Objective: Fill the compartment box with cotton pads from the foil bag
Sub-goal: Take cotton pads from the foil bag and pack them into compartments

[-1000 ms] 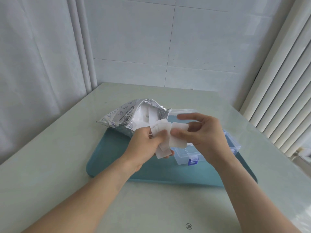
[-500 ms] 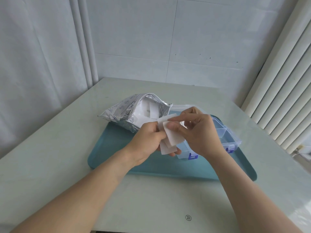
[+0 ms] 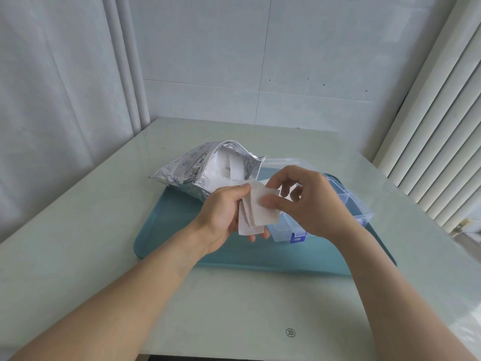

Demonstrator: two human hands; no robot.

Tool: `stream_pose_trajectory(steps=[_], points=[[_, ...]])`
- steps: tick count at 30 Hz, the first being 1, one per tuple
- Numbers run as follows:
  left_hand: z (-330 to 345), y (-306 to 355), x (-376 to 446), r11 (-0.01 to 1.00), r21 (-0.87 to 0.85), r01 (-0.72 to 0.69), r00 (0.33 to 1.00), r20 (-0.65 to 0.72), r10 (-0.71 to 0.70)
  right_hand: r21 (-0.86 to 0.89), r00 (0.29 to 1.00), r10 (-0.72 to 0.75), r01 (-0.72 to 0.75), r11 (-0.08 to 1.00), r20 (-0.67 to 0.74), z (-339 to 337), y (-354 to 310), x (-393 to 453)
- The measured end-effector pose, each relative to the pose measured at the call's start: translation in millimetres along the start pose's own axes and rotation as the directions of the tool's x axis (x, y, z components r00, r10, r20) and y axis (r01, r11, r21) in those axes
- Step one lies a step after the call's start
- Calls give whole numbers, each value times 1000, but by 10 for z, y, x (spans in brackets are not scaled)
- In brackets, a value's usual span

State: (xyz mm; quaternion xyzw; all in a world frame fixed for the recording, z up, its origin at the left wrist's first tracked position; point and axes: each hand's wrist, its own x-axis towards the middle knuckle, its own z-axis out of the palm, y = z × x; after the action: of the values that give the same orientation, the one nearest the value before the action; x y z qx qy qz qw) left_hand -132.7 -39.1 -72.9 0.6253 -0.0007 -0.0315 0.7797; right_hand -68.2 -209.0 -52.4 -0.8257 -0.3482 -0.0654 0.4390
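Nearest the camera, two bare forearms reach over the smooth, glossy pale green table. The left hand grips a small fanned stack of thin, white, rectangular cotton pads, soft and matte, held above the flat teal plastic tray. The right hand pinches the top pad's corner between thumb and forefinger, its other fingers curled above. Just behind the hands, on the tray's right half, sits the clear plastic compartment box with blue latches and thin dividers, its lid open toward the table's far edge. At the tray's far left corner lies the crinkled, shiny silver foil bag, mouth gaping, more white pads visible inside.
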Motion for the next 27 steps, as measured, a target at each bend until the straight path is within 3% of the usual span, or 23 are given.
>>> stream_pose_trajectory(steps=[6,12,17,21,27], points=[[-22,11,22,1000,-28,-10,997,-73,8,35,992,-23,28,999,-123,10,12,12],[-11,4,26,993,103,-54,992,-106,64,14,999,11,-11,1000,-53,48,54,16],[1,-42,15,985,159,-70,996,-51,79,-119,1000,-3,4,993,5,76,78,5],[9,-30,30,987,135,-89,995,-36,95,-39,995,5,-9,999,-99,42,36,15],[-50,-56,62,978,188,-94,986,-120,117,116,995,-42,53,992,-92,-38,25,16]])
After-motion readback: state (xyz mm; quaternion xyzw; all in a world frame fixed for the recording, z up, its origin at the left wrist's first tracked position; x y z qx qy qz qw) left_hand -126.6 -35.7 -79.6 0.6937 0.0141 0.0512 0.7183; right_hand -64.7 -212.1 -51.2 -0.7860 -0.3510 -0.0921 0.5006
